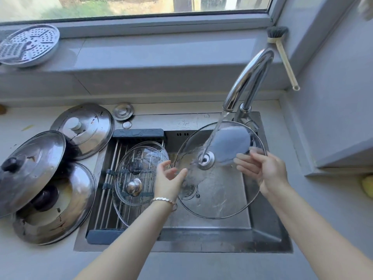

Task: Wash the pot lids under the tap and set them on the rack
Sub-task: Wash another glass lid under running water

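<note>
I held the glass lid under the tap; left hand pinched its rim, right hand, blurred, apparently gripped it.

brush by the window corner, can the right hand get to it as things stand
Probably not yet: the right hand grips the lid under the tap. Once freed, the way to the brush, right of the tap, looks open.

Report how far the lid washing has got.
Done: two glass lids lie on the rack. In hand: left hand and right hand hold a big glass lid under the running tap. Left: three stained steel lids wait on the counter.
</note>
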`<state>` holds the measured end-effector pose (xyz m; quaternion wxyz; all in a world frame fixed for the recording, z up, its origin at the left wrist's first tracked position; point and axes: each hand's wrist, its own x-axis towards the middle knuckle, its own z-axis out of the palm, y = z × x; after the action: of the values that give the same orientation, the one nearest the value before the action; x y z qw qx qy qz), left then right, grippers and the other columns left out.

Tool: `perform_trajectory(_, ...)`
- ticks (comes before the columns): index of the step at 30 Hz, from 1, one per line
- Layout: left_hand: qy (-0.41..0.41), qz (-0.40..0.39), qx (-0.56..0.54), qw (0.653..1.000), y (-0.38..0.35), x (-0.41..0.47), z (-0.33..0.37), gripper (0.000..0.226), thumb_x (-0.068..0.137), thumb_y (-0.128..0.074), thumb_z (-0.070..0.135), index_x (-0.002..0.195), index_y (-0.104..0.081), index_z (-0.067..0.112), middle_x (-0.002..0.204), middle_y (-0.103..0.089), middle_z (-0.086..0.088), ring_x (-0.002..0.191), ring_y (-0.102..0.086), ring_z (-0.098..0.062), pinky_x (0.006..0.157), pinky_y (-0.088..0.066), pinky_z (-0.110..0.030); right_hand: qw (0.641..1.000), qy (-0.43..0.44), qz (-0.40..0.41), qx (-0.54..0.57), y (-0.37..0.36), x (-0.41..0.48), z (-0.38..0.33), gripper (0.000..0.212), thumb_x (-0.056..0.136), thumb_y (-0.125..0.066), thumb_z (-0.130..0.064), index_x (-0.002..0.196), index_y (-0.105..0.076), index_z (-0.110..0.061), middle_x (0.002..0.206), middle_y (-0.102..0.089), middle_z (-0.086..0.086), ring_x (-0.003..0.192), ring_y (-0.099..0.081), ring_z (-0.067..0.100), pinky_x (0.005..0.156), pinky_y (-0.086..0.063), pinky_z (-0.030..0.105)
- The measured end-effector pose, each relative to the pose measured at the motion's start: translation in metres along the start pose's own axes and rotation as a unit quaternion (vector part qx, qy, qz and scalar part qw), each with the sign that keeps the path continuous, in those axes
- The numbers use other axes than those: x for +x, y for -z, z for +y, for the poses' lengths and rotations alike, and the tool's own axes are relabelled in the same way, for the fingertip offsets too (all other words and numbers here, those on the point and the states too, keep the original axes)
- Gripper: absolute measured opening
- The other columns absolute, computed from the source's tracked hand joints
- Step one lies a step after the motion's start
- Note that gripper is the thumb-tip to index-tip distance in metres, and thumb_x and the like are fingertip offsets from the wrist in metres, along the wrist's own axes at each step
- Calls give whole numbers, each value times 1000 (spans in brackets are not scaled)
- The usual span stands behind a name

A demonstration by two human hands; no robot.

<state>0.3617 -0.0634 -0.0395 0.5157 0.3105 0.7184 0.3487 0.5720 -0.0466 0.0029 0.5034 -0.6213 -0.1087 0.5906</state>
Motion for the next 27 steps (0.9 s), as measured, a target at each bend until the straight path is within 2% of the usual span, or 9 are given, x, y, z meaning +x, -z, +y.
perform_trajectory(4,73,43,34,996,12,6,-4,52,86,-61,26,130,-39,8,126,-48,-7,116,-49,-22,100,-40,-35,994,-62,-2,88,30,14,7,19,95,-39,-2,83,-51,-10,61,-70,15,52,-70,22,44,-55,25)
perform_trajectory(7,143,-9,-69,987,13,11,8,33,92,-53,28,117,-49,7,100,-58,-4,90,-56,-16,78,-51,-34,989,-86,-22,121,43,21,12,11,88,-47,-6,82,-53,-13,61,-71,14,54,-70,21,43,-55,25)
perform_trajectory(9,158,-21,-56,986,13,15,13,32,90,-53,37,108,-53,10,100,-59,-5,89,-57,-21,80,-51,-37,985,-94,-39,136,46,22,15,11,73,-60,-8,82,-56,-12,62,-71,14,53,-70,21,42,-54,25)
perform_trajectory(11,161,-28,-55,985,14,17,17,47,85,-55,48,113,-55,10,108,-60,-6,96,-60,-28,86,-51,-44,981,-98,-66,153,45,21,18,41,38,-83,-10,75,-64,-9,64,-71,16,54,-70,23,41,-54,27)
perform_trajectory(13,149,-44,-101,983,18,17,25,47,86,-52,50,111,-58,10,103,-65,-11,87,-64,-26,74,-57,-40,975,-107,-82,175,44,22,23,53,12,-90,-8,62,-71,-8,68,-72,18,56,-71,25,40,-54,29)
perform_trajectory(16,135,-73,-169,974,27,17,39,39,91,-43,48,96,-57,12,90,-67,-12,74,-66,-21,55,-58,-28,973,-145,-56,173,33,19,34,7,72,-69,-5,71,-64,-9,63,-71,14,52,-70,22,40,-53,25)
perform_trajectory(17,121,-69,-183,973,31,19,41,41,92,-40,48,93,-56,11,85,-70,-11,70,-68,-19,53,-57,-27,972,-160,-45,166,30,22,42,13,86,-54,-8,75,-59,-11,60,-70,10,49,-69,19,39,-52,22)
perform_trajectory(21,45,-16,-167,985,40,23,51,51,95,-30,48,82,-55,6,63,-73,-3,55,-70,-12,49,-56,-22,980,-187,-16,59,9,31,76,19,92,-45,-26,76,-52,-18,40,-51,-3,33,-52,11,37,-42,14)
perform_trajectory(27,-63,24,-129,989,51,16,52,47,94,-34,46,77,-56,8,62,-73,-1,57,-70,-11,50,-54,-20,985,-157,-24,-66,-15,47,91,15,88,-43,-36,80,-47,-24,46,-34,-4,41,-34,12,42,-31,21)
